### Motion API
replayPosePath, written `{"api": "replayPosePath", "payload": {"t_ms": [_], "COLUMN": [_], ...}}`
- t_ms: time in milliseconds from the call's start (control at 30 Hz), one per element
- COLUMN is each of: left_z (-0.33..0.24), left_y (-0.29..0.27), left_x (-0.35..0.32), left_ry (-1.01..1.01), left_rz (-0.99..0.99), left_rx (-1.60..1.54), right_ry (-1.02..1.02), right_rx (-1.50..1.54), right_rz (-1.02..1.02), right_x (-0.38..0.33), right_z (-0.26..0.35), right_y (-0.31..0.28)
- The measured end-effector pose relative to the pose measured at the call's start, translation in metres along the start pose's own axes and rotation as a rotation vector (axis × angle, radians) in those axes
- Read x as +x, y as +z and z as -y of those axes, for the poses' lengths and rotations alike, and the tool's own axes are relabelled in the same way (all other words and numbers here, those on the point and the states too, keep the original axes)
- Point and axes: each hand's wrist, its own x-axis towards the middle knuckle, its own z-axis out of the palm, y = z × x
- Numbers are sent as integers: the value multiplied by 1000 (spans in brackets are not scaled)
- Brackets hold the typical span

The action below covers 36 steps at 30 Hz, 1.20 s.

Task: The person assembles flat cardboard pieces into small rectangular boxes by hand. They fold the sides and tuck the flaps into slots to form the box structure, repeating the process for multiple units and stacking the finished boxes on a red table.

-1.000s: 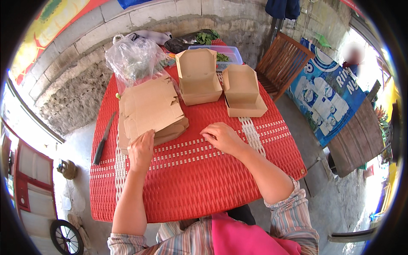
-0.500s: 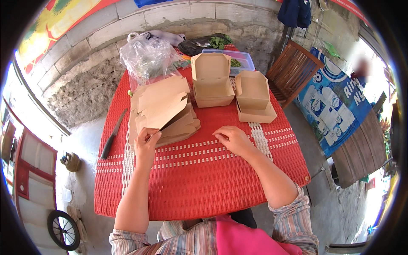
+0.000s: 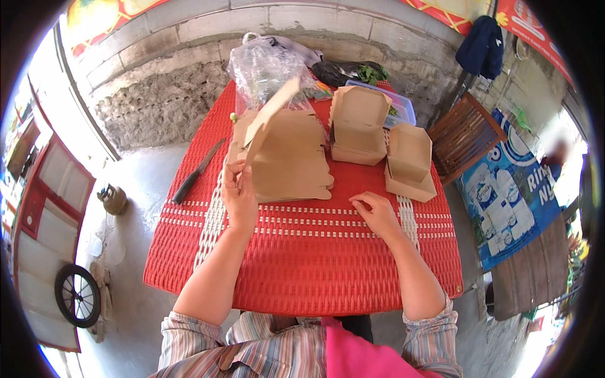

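Note:
My left hand pinches the near edge of a flat brown cardboard box blank, which stands tilted up on its side. Beneath it lies a stack of flat box blanks on the red woven table. Right of the stack, my right hand rests low over the tabletop, fingers loosely bent and apart, with nothing in them. Beyond it are two folded cardboard boxes with raised lids: one box farther back, the other box nearer and to the right.
A knife lies at the table's left side. At the back are a clear plastic bag, a black bag with leafy greens and a clear plastic tub. A wooden chair stands at the right.
My left hand has lifted the top blank from lying on the stack to nearly upright. My right hand stays free beside the stack. The whole view has shifted.

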Motion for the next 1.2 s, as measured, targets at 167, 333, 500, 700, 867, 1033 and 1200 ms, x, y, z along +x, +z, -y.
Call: {"api": "replayPosePath", "payload": {"t_ms": [167, 333, 500, 700, 867, 1033, 1200], "left_z": [-32, -67, -110, -106, -107, -98, -97], "left_y": [-6, 1, -24, -58, -67, -79, -81], "left_x": [4, -46, -123, -177, -175, -178, -180], "left_ry": [597, 698, 574, 530, 474, 508, 480], "left_rz": [75, 584, 1010, 1051, 967, 928, 959], "left_rx": [416, 651, 691, 546, 499, 536, 534], "right_ry": [-124, -303, -375, -240, -250, -280, -267], "right_rx": [10, -104, -320, -300, -286, -264, -283], "right_rz": [-208, -515, -103, 109, 17, 26, 78], "right_x": [-1, -15, -94, -165, -182, -182, -185], "right_z": [-1, 62, 109, 96, 89, 89, 88], "right_y": [-1, -33, -34, -7, 1, -3, -1]}}
